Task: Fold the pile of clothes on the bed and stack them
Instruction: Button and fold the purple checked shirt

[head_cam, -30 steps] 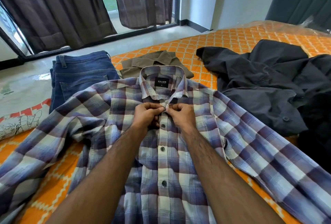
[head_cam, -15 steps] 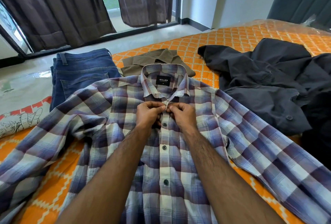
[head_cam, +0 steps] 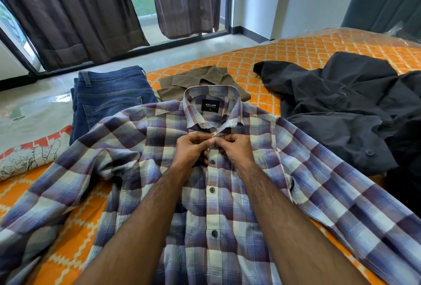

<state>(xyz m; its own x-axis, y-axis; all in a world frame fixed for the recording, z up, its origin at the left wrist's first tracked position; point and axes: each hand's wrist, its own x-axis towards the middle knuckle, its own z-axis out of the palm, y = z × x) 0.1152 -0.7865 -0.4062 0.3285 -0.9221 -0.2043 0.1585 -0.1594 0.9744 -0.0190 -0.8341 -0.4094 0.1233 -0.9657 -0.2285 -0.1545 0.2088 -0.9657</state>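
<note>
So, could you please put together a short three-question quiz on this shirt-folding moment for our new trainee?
1. True or false: the plaid shirt lies front up on the bed with its sleeves spread out.
2. Where do the left hand and right hand pinch the shirt? A) a cuff B) the placket just below the collar C) the hem
3. Fill in: left of the olive shirt lie folded blue ____.

Key: 1 true. 2 B; the fingers of both hands meet at the top button. 3 jeans.
</note>
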